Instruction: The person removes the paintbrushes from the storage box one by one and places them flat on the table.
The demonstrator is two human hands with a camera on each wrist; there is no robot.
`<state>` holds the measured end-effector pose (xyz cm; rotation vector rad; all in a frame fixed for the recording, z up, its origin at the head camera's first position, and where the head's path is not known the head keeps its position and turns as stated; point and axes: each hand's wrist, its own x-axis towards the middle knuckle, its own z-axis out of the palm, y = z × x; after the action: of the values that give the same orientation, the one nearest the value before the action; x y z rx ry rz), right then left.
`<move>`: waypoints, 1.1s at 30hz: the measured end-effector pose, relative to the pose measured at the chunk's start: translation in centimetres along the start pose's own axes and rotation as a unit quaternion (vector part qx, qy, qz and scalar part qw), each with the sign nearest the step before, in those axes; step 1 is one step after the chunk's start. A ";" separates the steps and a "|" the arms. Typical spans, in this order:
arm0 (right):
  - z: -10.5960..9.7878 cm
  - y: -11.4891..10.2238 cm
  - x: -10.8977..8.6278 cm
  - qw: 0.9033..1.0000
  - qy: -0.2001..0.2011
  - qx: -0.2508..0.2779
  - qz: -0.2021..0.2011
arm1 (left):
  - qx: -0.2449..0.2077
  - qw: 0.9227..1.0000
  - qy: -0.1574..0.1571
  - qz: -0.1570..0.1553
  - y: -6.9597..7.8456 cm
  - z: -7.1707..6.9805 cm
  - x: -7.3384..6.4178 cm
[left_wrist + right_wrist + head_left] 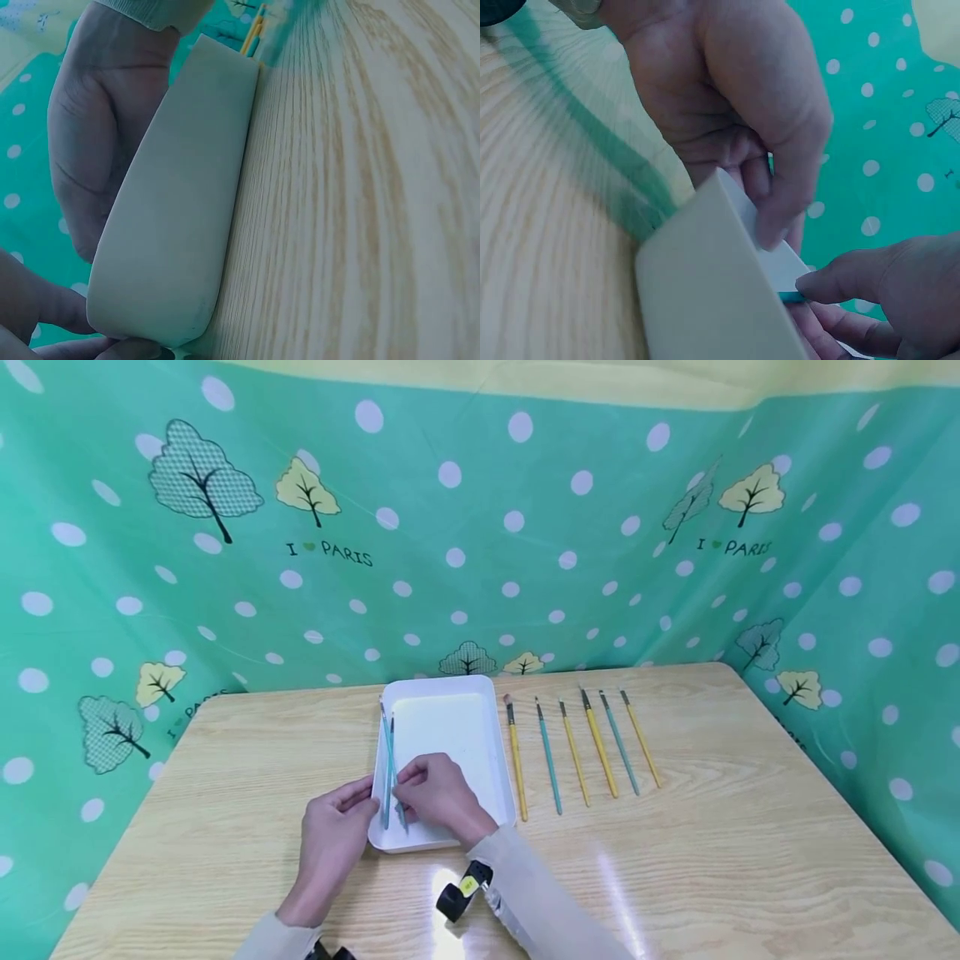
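A white tray (468, 760) lies on the table with two blue-handled paintbrushes inside along its left side. One blue paintbrush (389, 745) slants across the other paintbrush (387, 810), its bristle end near the tray's far left corner. At the lower left, my left hand (335, 835) grips the tray wall, thumb by the rim and fingers outside. My right hand (442, 793) reaches over the tray and pinches the slanted paintbrush near its lower handle. The right wrist view shows a blue handle end (791, 297) beside the left thumb; the right fingertips are partly hidden.
Right of the tray, several paintbrushes lie in a row, among them a thick yellow paintbrush (600, 743) and a blue paintbrush (548, 760). The wooden table (750, 827) meets a green dotted curtain (480, 527) at its back.
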<state>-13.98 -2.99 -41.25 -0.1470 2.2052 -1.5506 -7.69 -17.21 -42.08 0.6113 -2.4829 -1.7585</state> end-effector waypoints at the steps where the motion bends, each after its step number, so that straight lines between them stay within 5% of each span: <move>1: -0.3 0.0 0.0 1.000 0.003 -0.003 -0.004 | 0.000 1.000 0.000 -0.001 0.0 0.0 0.0; 33: -8.9 -0.3 -0.9 0.999 0.030 -0.026 -0.003 | 0.013 1.000 0.004 -0.012 0.2 0.1 -0.3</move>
<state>-16.91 4.92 -38.23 -0.1261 2.2952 -1.5197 -7.50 -17.02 -41.89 0.6525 -2.5070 -1.7317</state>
